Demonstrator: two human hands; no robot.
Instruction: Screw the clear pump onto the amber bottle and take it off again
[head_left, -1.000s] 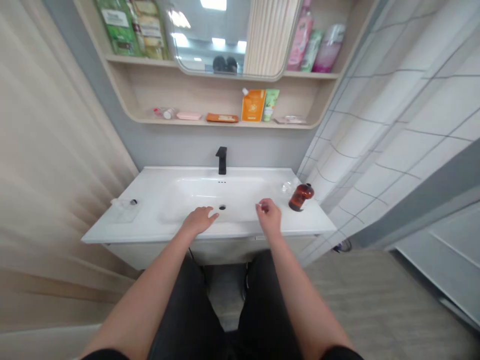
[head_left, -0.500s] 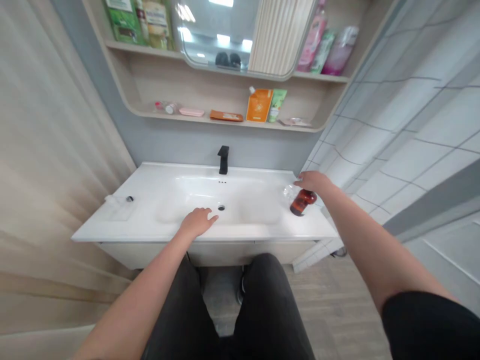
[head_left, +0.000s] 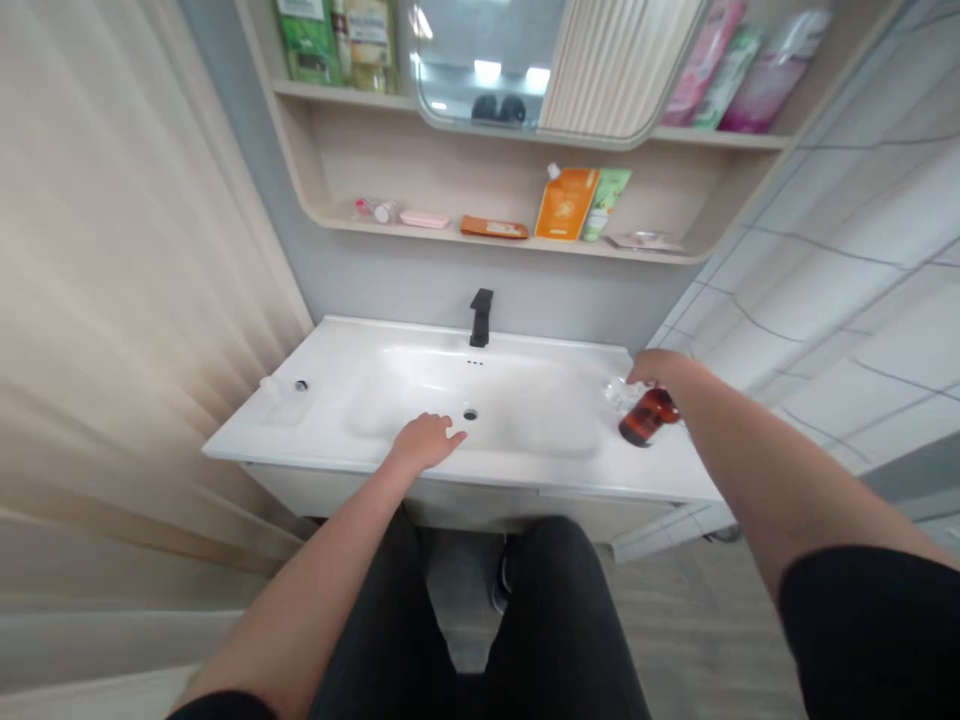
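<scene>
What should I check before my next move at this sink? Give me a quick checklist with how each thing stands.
1. Left hand free: ok, at the sink's front edge, nothing visible in it.
2. Right hand grip: cannot tell; it is by the brown bottle, but the fingers are partly hidden.
3. Brown bottle on the counter: ok, right of the sink.
4. Space around the brown bottle: not ok, a clear item sits close to its left.
5. Drain uncovered: ok.
6. Tap off: ok, no water visible.
</scene>
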